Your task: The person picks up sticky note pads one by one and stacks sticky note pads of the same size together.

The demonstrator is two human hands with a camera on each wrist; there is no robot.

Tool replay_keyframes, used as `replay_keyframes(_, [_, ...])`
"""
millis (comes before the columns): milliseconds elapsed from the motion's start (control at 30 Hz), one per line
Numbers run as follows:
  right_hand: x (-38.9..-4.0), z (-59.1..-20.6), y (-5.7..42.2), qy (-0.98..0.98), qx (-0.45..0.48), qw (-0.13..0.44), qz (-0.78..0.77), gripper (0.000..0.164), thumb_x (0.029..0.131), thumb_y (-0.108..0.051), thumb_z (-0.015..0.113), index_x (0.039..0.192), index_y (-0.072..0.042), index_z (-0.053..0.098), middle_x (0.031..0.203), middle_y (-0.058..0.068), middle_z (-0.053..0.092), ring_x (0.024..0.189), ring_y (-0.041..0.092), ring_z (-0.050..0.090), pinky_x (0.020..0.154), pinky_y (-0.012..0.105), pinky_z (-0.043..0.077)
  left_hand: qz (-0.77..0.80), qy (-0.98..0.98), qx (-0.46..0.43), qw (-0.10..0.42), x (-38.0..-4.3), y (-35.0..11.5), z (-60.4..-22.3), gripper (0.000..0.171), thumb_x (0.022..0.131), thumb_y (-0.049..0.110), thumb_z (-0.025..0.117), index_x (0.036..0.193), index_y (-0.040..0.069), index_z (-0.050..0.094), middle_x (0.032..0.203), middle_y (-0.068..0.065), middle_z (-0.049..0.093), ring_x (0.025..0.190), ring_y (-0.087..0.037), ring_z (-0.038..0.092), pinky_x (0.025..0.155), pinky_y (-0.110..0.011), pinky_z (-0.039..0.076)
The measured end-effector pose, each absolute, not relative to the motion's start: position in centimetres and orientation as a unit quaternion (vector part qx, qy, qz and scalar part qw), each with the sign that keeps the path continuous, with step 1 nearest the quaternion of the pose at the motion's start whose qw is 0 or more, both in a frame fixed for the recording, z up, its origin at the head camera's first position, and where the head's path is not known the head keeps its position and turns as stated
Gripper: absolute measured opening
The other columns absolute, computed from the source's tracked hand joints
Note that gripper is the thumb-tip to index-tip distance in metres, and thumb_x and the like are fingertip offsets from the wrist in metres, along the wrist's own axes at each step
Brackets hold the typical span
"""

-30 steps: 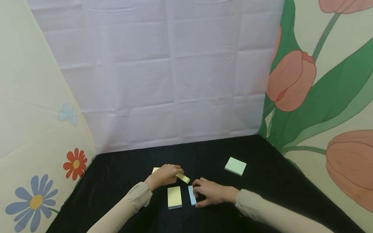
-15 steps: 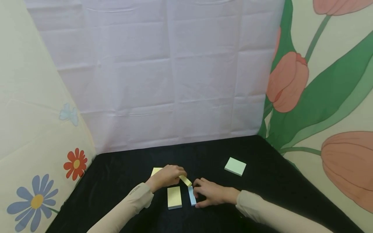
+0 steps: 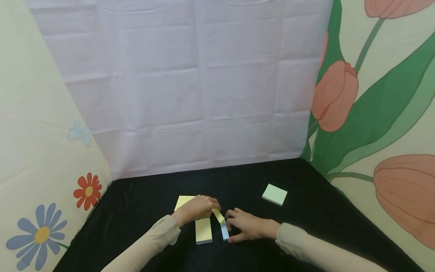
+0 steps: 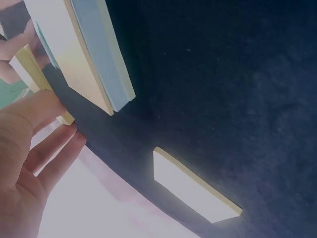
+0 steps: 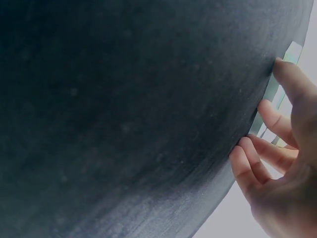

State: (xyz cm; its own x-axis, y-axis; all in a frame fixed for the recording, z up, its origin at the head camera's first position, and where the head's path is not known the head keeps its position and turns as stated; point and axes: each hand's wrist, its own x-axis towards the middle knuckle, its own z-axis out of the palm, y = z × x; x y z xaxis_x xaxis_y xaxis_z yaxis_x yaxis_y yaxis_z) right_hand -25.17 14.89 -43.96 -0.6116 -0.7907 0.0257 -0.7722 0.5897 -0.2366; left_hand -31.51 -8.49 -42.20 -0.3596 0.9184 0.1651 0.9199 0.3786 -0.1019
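Observation:
My left hand [image 3: 200, 207] pinches a small yellow sticky note pad [image 3: 218, 215] between thumb and fingers, its lower end overlapping the top of a narrow blue sticky note pad [image 3: 224, 231]. At that blue pad is my right hand [image 3: 247, 223], with its thumb by the near end and its curved fingers by the far end. In the right wrist view the fingertips lie along a pale pad's edge [image 5: 271, 89]. Just below the left wrist sits a stack of sticky note pads [image 3: 203, 230], yellow on top; the left wrist view shows a blue layer [image 4: 94, 39] in it.
Another yellow pad [image 3: 182, 201] lies behind the left hand, partly covered by it. Farther back on the right is a pale green pad [image 3: 274, 194]. Black cloth [image 3: 153, 211] covers the table, and a white cloth [image 3: 204, 94] hangs behind it.
My left hand has moved right and toward me, bringing the yellow pad from beyond the blue pad to overlap its far end. The right hand stays in place.

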Motion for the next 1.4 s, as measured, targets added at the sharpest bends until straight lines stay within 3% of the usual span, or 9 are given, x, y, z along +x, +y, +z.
replay_keyframes(433, [-25.3, -44.0, 14.7, 0.896, -0.428, 0.042, -0.114, 0.024, 0.09, -0.046, 0.07, 0.091, -0.024, 0.063, 0.119, -0.005, 0.053, 0.092, 0.003, 0.042, 0.077, 0.02, 0.042, 0.008, -0.817, -0.569, 0.093, -31.1, -8.1, -42.1, 0.034, 0.084, -0.004, 0.068, 0.11, 0.017, 0.075, 0.111, 0.003, 0.07, 0.086, -0.004, 0.063, 0.067, -0.015, 0.048])
replay_keyframes(800, [-25.4, -44.1, 14.6, 0.891, -0.437, 0.034, -0.121, 0.024, 0.09, -0.046, 0.07, 0.091, -0.022, 0.065, 0.118, -0.005, 0.054, 0.095, 0.003, 0.043, 0.079, 0.021, 0.044, 0.008, -0.815, -0.575, 0.076, -30.5, -7.8, -41.9, 0.034, 0.086, -0.005, 0.068, 0.112, 0.016, 0.074, 0.114, 0.002, 0.069, 0.087, -0.005, 0.065, 0.071, -0.014, 0.047])
replay_keyframes(1167, [-25.3, -43.8, 14.8, 0.885, -0.45, 0.018, -0.116, 0.023, 0.089, -0.046, 0.071, 0.083, -0.024, 0.065, 0.114, -0.004, 0.056, 0.094, 0.003, 0.044, 0.076, 0.02, 0.044, 0.017, -0.803, -0.59, 0.084, -30.4, -7.2, -42.3, 0.035, 0.085, -0.004, 0.068, 0.111, 0.019, 0.076, 0.113, 0.006, 0.069, 0.075, 0.004, 0.055, 0.066, -0.01, 0.044])
replay_keyframes(1400, [-25.3, -44.1, 14.9, 0.88, -0.46, 0.004, -0.12, 0.024, 0.09, -0.046, 0.07, 0.077, -0.026, 0.066, 0.115, -0.002, 0.058, 0.097, 0.005, 0.046, 0.08, 0.021, 0.044, -0.001, -0.794, -0.603, 0.08, -30.1, -6.7, -42.5, 0.034, 0.086, -0.007, 0.066, 0.108, 0.018, 0.076, 0.105, 0.006, 0.07, 0.064, 0.003, 0.044, 0.057, -0.009, 0.037])
